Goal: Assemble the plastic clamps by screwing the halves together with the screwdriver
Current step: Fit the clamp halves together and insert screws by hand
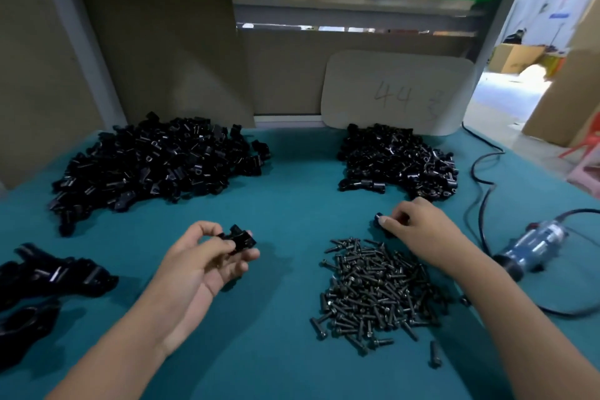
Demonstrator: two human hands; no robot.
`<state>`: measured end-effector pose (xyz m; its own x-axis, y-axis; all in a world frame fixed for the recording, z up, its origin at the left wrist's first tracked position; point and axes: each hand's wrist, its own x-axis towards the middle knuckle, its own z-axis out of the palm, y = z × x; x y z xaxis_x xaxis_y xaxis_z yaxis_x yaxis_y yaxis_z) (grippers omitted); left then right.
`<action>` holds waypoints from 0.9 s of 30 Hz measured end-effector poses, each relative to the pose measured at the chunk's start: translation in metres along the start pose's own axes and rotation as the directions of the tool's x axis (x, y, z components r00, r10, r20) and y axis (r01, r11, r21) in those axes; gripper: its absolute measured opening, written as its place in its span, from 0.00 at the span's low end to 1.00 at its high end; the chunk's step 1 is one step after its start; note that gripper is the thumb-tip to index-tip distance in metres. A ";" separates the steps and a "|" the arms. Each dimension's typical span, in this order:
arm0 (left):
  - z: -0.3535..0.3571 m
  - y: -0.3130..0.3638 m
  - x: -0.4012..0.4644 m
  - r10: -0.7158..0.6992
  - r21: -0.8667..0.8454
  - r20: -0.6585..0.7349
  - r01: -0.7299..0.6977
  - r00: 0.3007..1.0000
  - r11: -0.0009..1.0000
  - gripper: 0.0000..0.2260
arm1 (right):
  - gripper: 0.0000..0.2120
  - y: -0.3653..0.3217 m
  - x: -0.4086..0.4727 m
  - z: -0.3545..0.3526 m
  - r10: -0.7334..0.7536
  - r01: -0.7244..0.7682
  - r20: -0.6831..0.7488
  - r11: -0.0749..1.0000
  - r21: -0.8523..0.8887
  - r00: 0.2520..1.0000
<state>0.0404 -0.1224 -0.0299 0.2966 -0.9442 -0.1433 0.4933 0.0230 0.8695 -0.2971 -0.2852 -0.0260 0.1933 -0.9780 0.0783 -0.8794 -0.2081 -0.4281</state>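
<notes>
Beside the screw pile, far-left corner: the right hand [418, 230] sits just past the loose heap of small dark metal screws [376, 295], its thumb and forefinger pinched on a small black plastic clamp half [380, 221] that rests on or just above the teal cloth-covered table [285, 318].
Left of the screw pile: the left hand [207, 256] is palm-up, fingers curled round a second black plastic clamp piece [238, 237], held clear of the table.
Key relation: the two held pieces are well apart, with bare cloth between; the right hand's half lies to the right of the left hand's piece and a little farther from the person.
Long axis: the left piece lies roughly crosswise; the right half's axis cannot be told.
Right of the screw pile: the corded electric screwdriver with a clear blue body [532, 247] lies on the table, untouched, nearer the right hand.
Beyond the screw pile: a heap of black plastic parts [399, 162]; far left of it, a larger black heap [156, 162].
Step, as judged: bringing the halves together, before any screw is picked.
</notes>
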 end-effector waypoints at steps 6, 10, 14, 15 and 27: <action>-0.001 0.001 0.003 -0.075 -0.074 0.077 0.080 0.994 0.994 0.03 | 0.12 -0.003 -0.004 -0.004 -0.032 0.027 -0.087 0.998 -0.054 0.996; 0.009 -0.005 0.000 -0.011 0.114 0.040 0.006 0.999 0.993 0.06 | 0.13 -0.016 -0.009 -0.003 -0.065 0.056 -0.067 0.990 -0.131 0.996; 0.014 -0.007 -0.006 0.073 0.226 0.081 -0.090 0.994 0.970 0.08 | 0.14 -0.047 -0.033 -0.005 -0.143 0.184 -0.198 0.961 0.209 0.970; 0.016 -0.008 -0.008 0.103 0.260 0.109 -0.128 0.989 0.957 0.09 | 0.14 -0.060 -0.041 -0.004 -0.169 0.226 -0.180 0.899 0.375 0.969; 0.027 -0.019 -0.018 0.248 0.429 0.332 -0.380 0.910 0.820 0.13 | 0.15 -0.102 -0.069 0.039 -0.553 0.549 -0.173 0.641 0.535 0.815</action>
<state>0.0033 -0.1146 -0.0308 0.1210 -0.9627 0.2419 -0.0594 0.2362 0.9699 -0.2041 -0.1956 -0.0224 0.5689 -0.6841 0.4565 -0.2251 -0.6634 -0.7136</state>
